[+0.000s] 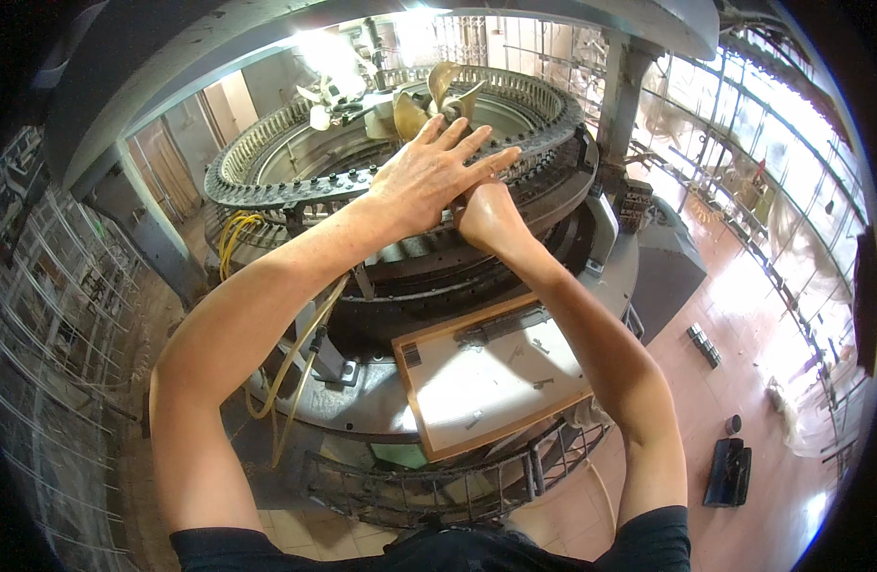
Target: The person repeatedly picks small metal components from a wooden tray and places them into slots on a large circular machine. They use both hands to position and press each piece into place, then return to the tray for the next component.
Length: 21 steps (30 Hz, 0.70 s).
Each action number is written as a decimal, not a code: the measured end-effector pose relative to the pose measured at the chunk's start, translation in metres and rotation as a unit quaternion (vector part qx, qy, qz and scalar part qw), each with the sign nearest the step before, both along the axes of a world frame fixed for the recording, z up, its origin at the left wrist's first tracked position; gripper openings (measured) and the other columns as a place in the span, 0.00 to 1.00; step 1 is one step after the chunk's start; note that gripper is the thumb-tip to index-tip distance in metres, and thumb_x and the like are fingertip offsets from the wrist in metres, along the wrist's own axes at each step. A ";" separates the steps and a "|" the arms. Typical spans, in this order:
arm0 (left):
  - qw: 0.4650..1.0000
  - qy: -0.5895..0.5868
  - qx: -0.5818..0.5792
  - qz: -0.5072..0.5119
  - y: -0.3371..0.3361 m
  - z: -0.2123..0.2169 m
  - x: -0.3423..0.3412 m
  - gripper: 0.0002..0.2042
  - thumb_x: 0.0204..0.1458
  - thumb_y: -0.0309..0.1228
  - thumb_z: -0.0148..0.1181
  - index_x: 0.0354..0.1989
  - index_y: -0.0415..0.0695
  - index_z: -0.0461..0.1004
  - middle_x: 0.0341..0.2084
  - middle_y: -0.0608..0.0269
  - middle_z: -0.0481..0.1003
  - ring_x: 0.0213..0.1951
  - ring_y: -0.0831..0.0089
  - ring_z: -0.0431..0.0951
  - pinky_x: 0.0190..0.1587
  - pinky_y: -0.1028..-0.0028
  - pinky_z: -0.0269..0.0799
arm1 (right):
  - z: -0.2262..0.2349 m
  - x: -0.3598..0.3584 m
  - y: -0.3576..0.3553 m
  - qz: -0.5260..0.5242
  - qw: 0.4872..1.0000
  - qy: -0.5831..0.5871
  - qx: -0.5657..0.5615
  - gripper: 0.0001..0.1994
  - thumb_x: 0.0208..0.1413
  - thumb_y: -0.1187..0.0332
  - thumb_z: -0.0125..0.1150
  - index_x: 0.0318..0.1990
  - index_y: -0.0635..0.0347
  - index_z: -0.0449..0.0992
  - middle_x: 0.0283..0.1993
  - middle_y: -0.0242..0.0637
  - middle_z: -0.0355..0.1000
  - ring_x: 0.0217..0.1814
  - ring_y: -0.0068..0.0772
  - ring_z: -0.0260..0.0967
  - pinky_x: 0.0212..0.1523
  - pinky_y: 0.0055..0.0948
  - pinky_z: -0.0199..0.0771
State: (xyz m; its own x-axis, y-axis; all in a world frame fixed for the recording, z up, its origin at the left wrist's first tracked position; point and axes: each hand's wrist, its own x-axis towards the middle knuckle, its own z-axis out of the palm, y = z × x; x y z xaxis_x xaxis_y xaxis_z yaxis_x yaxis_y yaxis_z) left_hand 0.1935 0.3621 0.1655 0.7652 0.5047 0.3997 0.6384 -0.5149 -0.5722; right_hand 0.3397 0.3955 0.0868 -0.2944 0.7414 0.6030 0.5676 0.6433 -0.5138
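A large round machine, apparently a circular knitting machine, stands before me with a dark ring (543, 133) lined with many metal slots. My left hand (424, 176) lies over the near part of this ring, palm down, fingers stretched and spread. Beneath it and to its right is my right hand (488, 212), bent at the wrist; its fingers are hidden behind the left hand and the ring, so any grip is out of sight. Just beyond my fingertips rises a brass-coloured fan (414, 116) with curved blades.
A shallow wood-framed tray (433, 419) with small metal parts rests on the machine's lower ledge. Yellow hoses (267, 405) hang at the left. A grey post (624, 95) stands at the right. On the floor lie a black dustpan-like tray (728, 474) and a metal block (703, 345).
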 end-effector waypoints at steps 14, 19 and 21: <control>0.938 -0.323 -0.033 -0.125 -0.116 0.061 -0.078 0.44 0.50 0.26 0.76 0.78 0.55 0.62 0.74 0.58 0.66 0.74 0.55 0.66 0.75 0.52 0.63 | 0.014 0.009 -0.035 0.059 0.952 -0.272 0.126 0.20 0.60 0.62 0.48 0.43 0.62 0.88 0.40 0.54 0.78 0.48 0.55 0.72 0.57 0.49 0.68; 0.919 -0.373 0.058 -0.114 -0.215 0.032 -0.109 0.35 0.52 0.26 0.75 0.71 0.39 0.70 0.67 0.46 0.73 0.69 0.49 0.73 0.69 0.53 0.73 | 0.020 0.012 -0.039 0.076 0.961 -0.254 0.073 0.24 0.62 0.60 0.47 0.51 0.63 0.87 0.48 0.56 0.76 0.53 0.55 0.69 0.62 0.48 0.64; 0.901 -0.408 0.084 -0.123 -0.246 0.009 -0.113 0.33 0.55 0.27 0.73 0.69 0.33 0.70 0.66 0.38 0.72 0.68 0.42 0.73 0.67 0.52 0.74 | 0.020 0.006 -0.041 0.066 0.958 -0.272 0.069 0.24 0.62 0.60 0.46 0.53 0.60 0.87 0.49 0.56 0.76 0.53 0.54 0.68 0.62 0.48 0.63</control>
